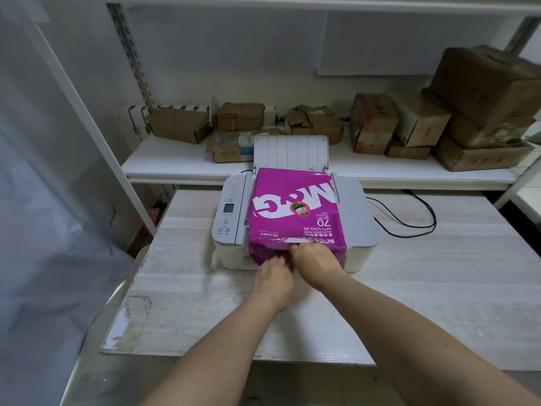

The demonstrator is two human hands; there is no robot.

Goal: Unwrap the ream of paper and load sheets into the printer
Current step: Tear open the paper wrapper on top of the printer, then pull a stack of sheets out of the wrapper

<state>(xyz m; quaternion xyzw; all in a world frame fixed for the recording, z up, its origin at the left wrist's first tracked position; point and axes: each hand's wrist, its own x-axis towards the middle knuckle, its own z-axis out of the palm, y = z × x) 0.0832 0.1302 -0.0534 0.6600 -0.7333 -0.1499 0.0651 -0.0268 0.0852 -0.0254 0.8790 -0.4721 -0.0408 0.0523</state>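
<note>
A ream of paper (294,206) in a magenta wrapper with white lettering lies flat on top of the white printer (358,218). The printer's rear paper support (289,152) stands upright behind it. Both hands are at the ream's near end. My left hand (273,276) pinches the wrapper's lower edge. My right hand (314,259) grips the wrapper where a small tear shows white paper. The fingertips of both hands are hidden in the wrapper folds.
The printer stands on a pale wood-grain tabletop (439,288). A black cable (409,218) loops on the table to its right. Behind it, a white shelf (181,162) carries several brown cardboard boxes (480,109). A white upright post (87,112) runs down the left.
</note>
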